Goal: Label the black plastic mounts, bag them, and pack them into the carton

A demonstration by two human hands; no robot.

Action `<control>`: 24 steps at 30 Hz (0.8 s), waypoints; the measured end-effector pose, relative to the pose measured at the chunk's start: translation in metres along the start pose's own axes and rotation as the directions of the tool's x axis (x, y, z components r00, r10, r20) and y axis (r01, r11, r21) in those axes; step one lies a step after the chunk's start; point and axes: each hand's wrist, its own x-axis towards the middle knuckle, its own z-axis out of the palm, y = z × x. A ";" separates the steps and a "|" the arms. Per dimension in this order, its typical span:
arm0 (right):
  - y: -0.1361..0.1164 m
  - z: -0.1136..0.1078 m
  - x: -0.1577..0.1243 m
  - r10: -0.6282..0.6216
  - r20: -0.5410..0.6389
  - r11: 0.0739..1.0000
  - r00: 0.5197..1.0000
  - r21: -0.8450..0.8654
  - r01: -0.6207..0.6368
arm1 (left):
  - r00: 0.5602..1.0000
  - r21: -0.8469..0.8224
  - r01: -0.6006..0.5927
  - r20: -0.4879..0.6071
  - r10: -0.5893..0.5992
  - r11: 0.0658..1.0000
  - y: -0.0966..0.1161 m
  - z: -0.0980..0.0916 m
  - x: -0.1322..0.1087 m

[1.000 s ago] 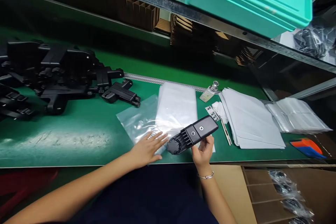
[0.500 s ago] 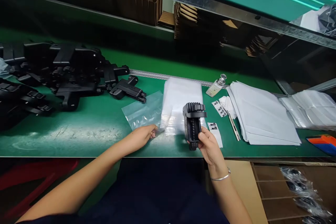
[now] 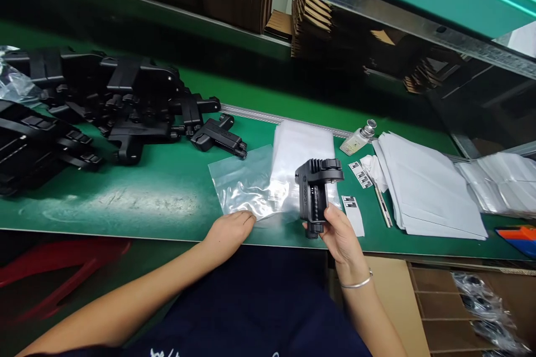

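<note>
My right hand [image 3: 344, 239] holds a black plastic clamp-like holder [image 3: 309, 192] upright by its lower end, its hollow side and ribbed top showing. At the near edge of a clear plastic bag [image 3: 240, 181], the fingers of my left hand [image 3: 229, 233] are closed on the film; the fingertips are partly hidden. That bag lies flat on the green bench, beside a stack of clear bags [image 3: 301, 142]. The black holder is above the near right part of this stack. Farther left lies another black holder [image 3: 220, 136].
Many black holders [image 3: 138, 128] are heaped on the left. To the right are a glass pump bottle [image 3: 358, 138], label strips [image 3: 354, 215], a pen [image 3: 383, 206], white sheets [image 3: 427, 189] and more clear bags [image 3: 502, 178]. A divided carton [image 3: 439, 304] stands below the bench edge.
The whole view has shifted a little. The black holder has turned, showing more of its left side. My left hand has drawn slightly nearer to me along with the bag's edge.
</note>
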 end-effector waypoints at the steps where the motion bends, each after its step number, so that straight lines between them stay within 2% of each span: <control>1: 0.000 -0.002 0.000 -0.023 0.001 0.998 1.000 -0.063 0.023 | 1.000 -0.017 0.028 0.003 -0.028 0.999 -0.001 -0.003 0.003; 4: -0.002 -0.008 -0.003 -0.157 0.011 0.930 0.987 -0.334 0.152 | 0.976 -0.116 0.204 0.094 -0.194 0.972 -0.002 -0.008 0.018; 6: -0.008 -0.010 -0.007 -0.213 0.059 0.801 0.975 -0.560 0.209 | 0.932 -0.209 0.338 0.212 -0.295 0.918 -0.001 -0.009 0.029; 8: -0.015 -0.010 -0.011 -0.190 0.155 0.628 0.969 -0.740 0.242 | 0.889 -0.290 0.427 0.308 -0.339 0.856 -0.001 -0.011 0.037; 10: -0.021 -0.008 -0.013 -0.106 0.285 0.498 0.953 -0.814 0.299 | 0.868 -0.346 0.470 0.346 -0.355 0.812 -0.001 -0.013 0.042; 13: -0.023 -0.003 -0.008 0.049 0.425 0.464 0.904 -0.811 0.356 | 0.866 -0.404 0.475 0.371 -0.335 0.782 -0.006 -0.019 0.046; 17: -0.016 -0.003 0.000 0.132 0.424 0.470 0.896 -0.822 0.320 | 0.875 -0.469 0.456 0.390 -0.286 0.756 -0.015 -0.032 0.050; 20: -0.010 -0.004 0.001 0.128 0.383 0.414 0.915 -0.859 0.301 | 0.910 -0.501 0.401 0.313 -0.272 0.767 -0.014 -0.044 0.050; 22: -0.006 -0.005 0.001 0.078 0.358 0.355 0.931 -0.882 0.309 | 0.938 -0.467 0.334 0.249 -0.240 0.819 -0.008 -0.051 0.049; 24: -0.001 -0.007 0.000 0.000 0.326 0.315 0.946 -0.897 0.309 | 0.958 -0.425 0.260 0.229 -0.175 0.867 -0.002 -0.055 0.046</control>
